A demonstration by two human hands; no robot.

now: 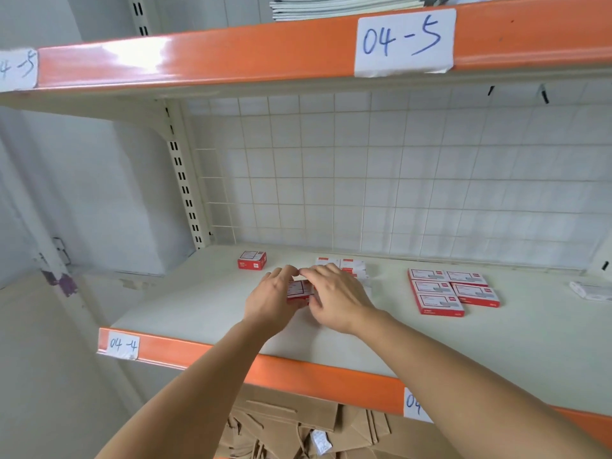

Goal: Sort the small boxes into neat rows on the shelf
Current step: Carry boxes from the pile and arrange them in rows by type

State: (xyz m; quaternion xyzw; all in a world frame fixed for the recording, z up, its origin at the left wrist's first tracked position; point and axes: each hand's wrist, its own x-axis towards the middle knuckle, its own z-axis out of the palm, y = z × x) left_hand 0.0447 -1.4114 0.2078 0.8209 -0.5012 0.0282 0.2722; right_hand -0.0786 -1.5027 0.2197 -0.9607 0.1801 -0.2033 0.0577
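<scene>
On the cream shelf, my left hand and my right hand meet over a red and white small box. Both hands curl their fingers round it, and much of the box is hidden under them. Behind my right hand lie more small boxes, partly covered. One single red box stands alone at the back left. To the right, several flat red boxes lie in two neat rows.
A wire grid backs the shelf. The orange front rail carries a paper label "04-4". An upper orange shelf hangs overhead. A white packet lies far right. Cardboard pieces fill the level below.
</scene>
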